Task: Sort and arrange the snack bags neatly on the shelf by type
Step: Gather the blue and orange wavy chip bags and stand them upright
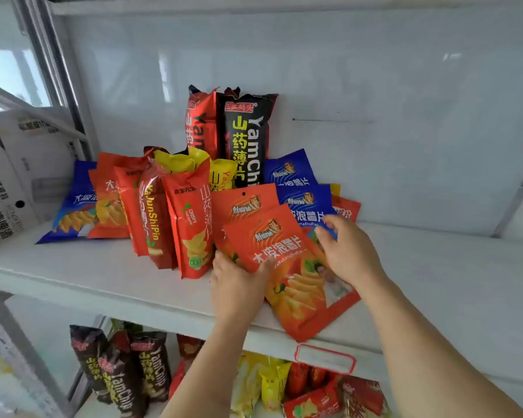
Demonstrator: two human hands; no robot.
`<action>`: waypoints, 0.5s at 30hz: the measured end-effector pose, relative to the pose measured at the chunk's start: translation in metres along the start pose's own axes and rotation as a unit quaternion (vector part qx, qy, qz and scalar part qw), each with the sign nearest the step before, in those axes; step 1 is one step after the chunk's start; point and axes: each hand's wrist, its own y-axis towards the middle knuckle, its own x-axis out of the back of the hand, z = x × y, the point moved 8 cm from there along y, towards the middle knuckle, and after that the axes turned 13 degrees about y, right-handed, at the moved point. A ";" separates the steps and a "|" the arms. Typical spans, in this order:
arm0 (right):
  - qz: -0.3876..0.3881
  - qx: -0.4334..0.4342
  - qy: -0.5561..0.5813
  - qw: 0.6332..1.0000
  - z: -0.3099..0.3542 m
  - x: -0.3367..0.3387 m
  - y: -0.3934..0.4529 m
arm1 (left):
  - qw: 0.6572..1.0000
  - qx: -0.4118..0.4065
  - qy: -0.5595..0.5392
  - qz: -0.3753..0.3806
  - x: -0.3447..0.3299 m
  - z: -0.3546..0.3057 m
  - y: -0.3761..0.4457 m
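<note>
A heap of snack bags lies on the white shelf (103, 276). In front lies a flat orange chip bag (296, 285), its lower corner over the shelf's front edge. My left hand (239, 285) grips its left edge, thumb on top. My right hand (347, 251) rests on its right edge, fingertips touching a blue chip bag (305, 206) behind. A second orange bag (242, 206) lies under the front one. Tall red bags (187, 224) stand left of it. A black yam chip bag (245, 140) and a red one (200, 122) lean on the back wall.
A blue bag (73, 209) and orange bags lie at the heap's left end. A cardboard box (9, 182) stands at the far left. The lower shelf holds black (124, 375), yellow (266, 381) and red bags. A red-framed label holder (325, 359) hangs on the shelf edge.
</note>
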 end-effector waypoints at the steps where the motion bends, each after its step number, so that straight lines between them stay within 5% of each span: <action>1: -0.013 -0.018 0.025 0.999 -0.010 -0.001 0.009 | 1.000 -0.007 0.027 -0.010 0.000 -0.002 0.000; 7: 0.006 -0.097 0.085 0.992 -0.058 -0.016 0.058 | 0.997 -0.003 0.054 -0.055 -0.004 -0.004 0.015; 15: 0.017 -0.127 0.147 0.981 -0.096 -0.042 0.108 | 0.997 0.027 -0.062 -0.045 -0.014 -0.008 0.029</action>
